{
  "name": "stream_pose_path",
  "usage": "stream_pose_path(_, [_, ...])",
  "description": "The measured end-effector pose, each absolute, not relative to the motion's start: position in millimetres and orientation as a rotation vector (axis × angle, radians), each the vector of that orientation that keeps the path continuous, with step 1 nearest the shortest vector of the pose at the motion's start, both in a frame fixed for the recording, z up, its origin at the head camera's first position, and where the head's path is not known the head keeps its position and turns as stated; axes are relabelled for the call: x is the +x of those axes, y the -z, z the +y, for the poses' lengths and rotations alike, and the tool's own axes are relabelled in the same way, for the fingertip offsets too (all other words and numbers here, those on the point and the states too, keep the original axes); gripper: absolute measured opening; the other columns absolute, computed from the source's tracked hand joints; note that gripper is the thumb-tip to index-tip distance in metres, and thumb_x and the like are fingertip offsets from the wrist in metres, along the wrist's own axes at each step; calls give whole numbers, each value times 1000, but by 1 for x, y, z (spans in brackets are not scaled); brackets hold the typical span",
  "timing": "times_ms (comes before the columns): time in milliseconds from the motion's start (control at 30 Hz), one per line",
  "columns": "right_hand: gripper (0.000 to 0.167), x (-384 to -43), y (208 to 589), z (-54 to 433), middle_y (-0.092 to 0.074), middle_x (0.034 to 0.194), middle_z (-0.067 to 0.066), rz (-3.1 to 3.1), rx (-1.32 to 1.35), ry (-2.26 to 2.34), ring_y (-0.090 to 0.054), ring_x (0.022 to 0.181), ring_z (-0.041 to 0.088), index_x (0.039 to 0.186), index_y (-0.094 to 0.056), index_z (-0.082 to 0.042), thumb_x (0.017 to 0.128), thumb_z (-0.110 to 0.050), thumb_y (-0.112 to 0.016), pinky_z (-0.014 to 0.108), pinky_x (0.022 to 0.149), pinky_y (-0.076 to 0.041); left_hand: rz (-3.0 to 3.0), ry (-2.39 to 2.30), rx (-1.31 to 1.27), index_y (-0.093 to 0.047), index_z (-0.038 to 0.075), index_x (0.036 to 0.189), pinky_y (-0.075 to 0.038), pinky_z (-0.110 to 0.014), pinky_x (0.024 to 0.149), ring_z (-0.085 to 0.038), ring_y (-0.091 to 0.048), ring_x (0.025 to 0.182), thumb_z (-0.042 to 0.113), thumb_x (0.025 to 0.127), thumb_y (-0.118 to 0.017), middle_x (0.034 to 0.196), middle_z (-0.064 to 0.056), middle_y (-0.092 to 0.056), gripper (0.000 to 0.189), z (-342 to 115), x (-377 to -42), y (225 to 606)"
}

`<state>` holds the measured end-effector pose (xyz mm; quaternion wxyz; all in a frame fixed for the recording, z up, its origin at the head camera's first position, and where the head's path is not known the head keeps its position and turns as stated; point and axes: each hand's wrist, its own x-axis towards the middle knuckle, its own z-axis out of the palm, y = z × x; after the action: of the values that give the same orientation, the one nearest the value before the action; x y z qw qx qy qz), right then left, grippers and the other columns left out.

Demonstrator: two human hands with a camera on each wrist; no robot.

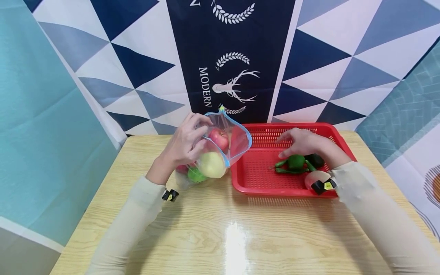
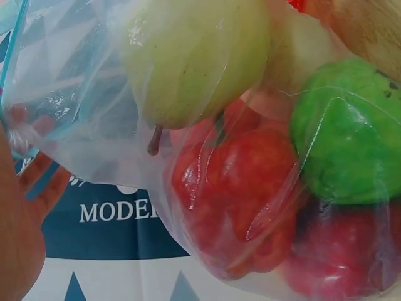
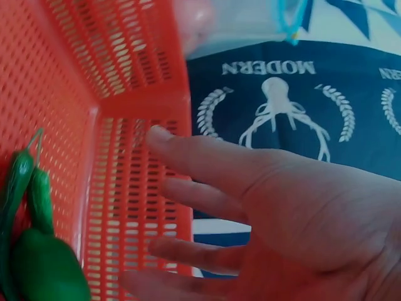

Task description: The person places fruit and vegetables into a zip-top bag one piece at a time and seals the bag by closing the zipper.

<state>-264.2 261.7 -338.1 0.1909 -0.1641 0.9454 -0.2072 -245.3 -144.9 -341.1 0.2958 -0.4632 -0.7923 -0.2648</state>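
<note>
My left hand (image 1: 185, 140) pinches the rim of a clear plastic bag (image 1: 241, 142) with a blue edge, its mouth gaping toward the right. Inside, near the mouth, is a red apple (image 1: 219, 139), with a pale green pear (image 2: 197, 59) below it. Deeper in the bag lie a red bell pepper (image 2: 235, 204) and a bumpy green fruit (image 2: 351, 135). My right hand (image 1: 302, 140) hovers above the red basket (image 1: 275, 191), fingers spread and holding nothing. Beneath it lie a round green vegetable (image 1: 295, 162) and long green chili peppers (image 3: 17, 182).
The basket also holds a dark green rounded item (image 1: 315, 160) and a pale pinkish round one (image 1: 313, 178), partly behind the right wrist. Both bag and basket rest on a wooden table (image 1: 192, 236). A patterned cloth (image 1: 230, 46) hangs just behind the table's far edge.
</note>
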Motion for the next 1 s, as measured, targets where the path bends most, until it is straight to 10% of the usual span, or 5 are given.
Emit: stream_pose_path(1000, [28, -282, 361, 285, -76, 119, 17, 2405, -408, 431, -64, 100, 22, 123, -80, -5, 95, -9, -85, 37, 78, -66, -2110, 716, -1208, -63, 2, 87, -52, -53, 100, -41, -59, 117, 17, 96, -48, 127, -24, -69, 23, -144, -248, 349])
